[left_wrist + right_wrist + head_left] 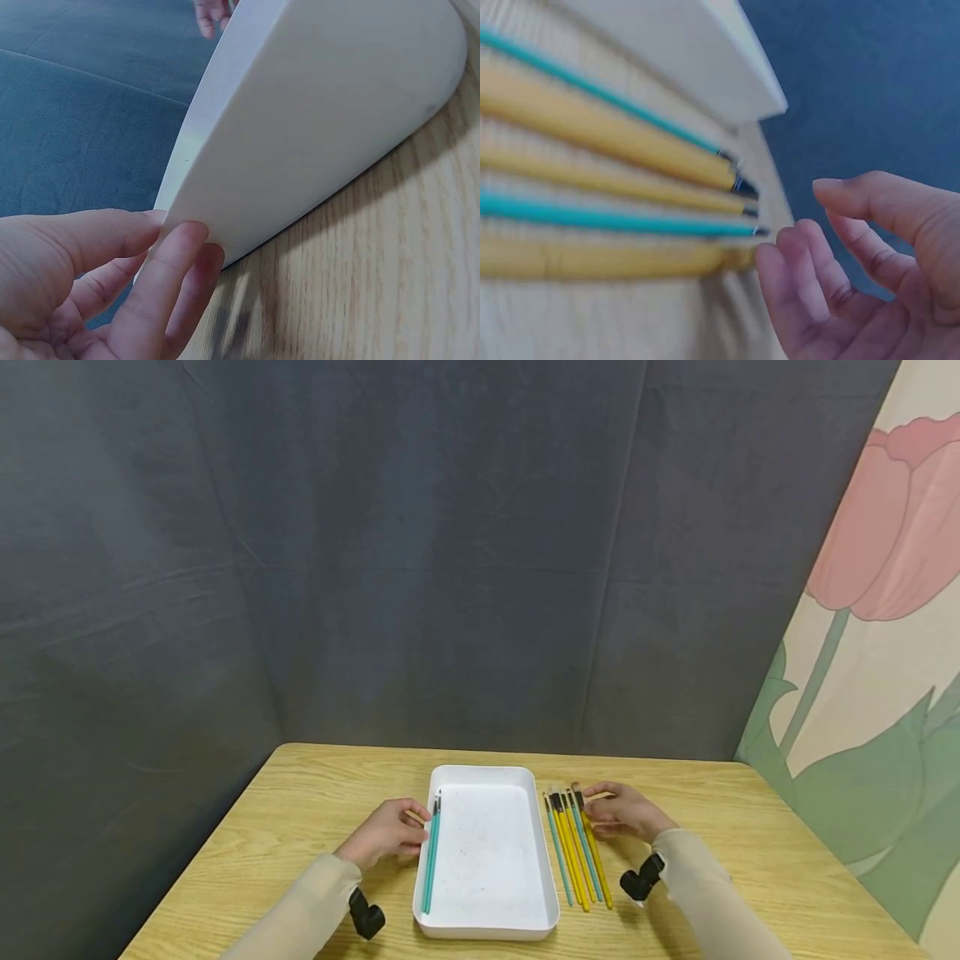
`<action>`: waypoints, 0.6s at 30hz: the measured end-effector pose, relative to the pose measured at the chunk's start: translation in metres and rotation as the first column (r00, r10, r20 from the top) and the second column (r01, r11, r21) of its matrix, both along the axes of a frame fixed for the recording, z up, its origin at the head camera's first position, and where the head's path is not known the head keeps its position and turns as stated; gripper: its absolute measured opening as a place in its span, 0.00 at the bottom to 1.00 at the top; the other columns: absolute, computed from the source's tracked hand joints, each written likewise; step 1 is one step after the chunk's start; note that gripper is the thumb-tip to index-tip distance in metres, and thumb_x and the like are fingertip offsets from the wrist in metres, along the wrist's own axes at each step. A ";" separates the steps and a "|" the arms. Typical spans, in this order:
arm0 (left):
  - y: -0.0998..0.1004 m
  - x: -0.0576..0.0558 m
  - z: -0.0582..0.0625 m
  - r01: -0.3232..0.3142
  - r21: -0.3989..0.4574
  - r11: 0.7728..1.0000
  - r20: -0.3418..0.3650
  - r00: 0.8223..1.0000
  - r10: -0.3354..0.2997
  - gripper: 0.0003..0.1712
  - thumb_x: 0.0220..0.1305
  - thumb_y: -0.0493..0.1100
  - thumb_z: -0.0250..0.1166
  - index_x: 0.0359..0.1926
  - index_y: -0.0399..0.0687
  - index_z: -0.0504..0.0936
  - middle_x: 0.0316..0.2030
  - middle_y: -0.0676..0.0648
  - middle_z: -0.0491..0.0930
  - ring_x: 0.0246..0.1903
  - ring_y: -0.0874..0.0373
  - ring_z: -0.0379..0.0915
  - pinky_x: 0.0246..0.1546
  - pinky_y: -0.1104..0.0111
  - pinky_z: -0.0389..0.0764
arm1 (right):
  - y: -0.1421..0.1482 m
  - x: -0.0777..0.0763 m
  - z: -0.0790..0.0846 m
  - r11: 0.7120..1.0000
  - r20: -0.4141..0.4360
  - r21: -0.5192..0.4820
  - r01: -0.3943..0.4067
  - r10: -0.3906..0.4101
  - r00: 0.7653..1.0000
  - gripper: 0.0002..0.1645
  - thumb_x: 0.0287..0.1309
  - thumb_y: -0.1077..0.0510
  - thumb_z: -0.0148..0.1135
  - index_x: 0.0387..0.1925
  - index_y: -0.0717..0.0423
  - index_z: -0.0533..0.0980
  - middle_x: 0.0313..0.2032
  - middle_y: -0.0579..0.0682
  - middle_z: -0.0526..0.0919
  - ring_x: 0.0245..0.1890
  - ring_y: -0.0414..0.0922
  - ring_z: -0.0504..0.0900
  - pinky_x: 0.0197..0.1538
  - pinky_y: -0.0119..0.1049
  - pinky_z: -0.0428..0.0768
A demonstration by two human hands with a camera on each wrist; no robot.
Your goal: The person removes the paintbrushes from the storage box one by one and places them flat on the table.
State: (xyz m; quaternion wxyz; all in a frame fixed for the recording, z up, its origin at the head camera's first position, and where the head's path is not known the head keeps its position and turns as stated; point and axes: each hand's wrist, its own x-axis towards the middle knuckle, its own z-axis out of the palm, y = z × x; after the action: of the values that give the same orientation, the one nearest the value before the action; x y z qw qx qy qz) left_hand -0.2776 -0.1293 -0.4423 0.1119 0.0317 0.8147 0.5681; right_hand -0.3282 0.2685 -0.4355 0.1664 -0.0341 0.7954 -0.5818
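A white tray (495,860) lies on the wooden table, with two teal paintbrushes (431,867) along its left side. My left hand (388,833) pinches the tray's left rim; in the left wrist view the thumb is at the rim and the fingers (184,251) lie against the outer wall. To the right of the tray, yellow and teal paintbrushes (576,860) lie side by side, bristles pointing away from me. Beside their bristle ends is my right hand (628,814). Its fingers are loosely bent, with a gap to the thumb and nothing held, as the right wrist view shows.
The wooden table (337,777) extends to both sides of the tray. Behind it hangs a dark grey-blue curtain (450,568). A tulip-patterned cloth (877,693) covers the right side. Each wrist carries a small black camera (642,878).
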 end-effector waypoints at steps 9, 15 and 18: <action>-0.003 -0.005 -0.002 0.019 0.021 1.000 0.007 1.000 -0.019 0.14 0.58 0.30 0.65 0.46 0.33 0.75 0.33 0.42 0.75 0.26 0.57 0.75 0.29 0.66 0.83 | -0.039 0.006 0.027 0.993 -0.022 -0.085 -0.084 0.083 0.996 0.27 0.65 0.58 0.58 0.60 0.68 0.65 0.46 0.55 0.78 0.41 0.45 0.80 0.50 0.42 0.83; -0.001 -0.005 -0.004 0.013 0.017 1.000 0.008 1.000 -0.013 0.15 0.58 0.29 0.65 0.46 0.33 0.75 0.33 0.42 0.75 0.26 0.57 0.75 0.28 0.67 0.83 | -0.074 0.010 0.033 0.971 0.001 -0.140 -0.192 0.194 0.981 0.27 0.66 0.59 0.56 0.62 0.70 0.64 0.49 0.58 0.77 0.42 0.46 0.81 0.52 0.43 0.82; -0.001 -0.003 -0.003 0.003 0.011 1.000 0.009 1.000 -0.003 0.15 0.57 0.30 0.66 0.46 0.33 0.75 0.33 0.41 0.75 0.27 0.56 0.75 0.28 0.67 0.83 | -0.092 0.013 0.033 0.965 0.016 -0.131 -0.229 0.233 0.972 0.26 0.67 0.60 0.56 0.60 0.70 0.65 0.51 0.62 0.76 0.44 0.49 0.81 0.51 0.43 0.82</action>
State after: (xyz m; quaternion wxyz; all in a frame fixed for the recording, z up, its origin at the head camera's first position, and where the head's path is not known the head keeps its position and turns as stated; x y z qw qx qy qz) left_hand -0.2808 -0.1303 -0.4457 0.1161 0.0311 0.8109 0.5727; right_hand -0.3153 0.1762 -0.4028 0.2429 -0.1280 0.7443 -0.6088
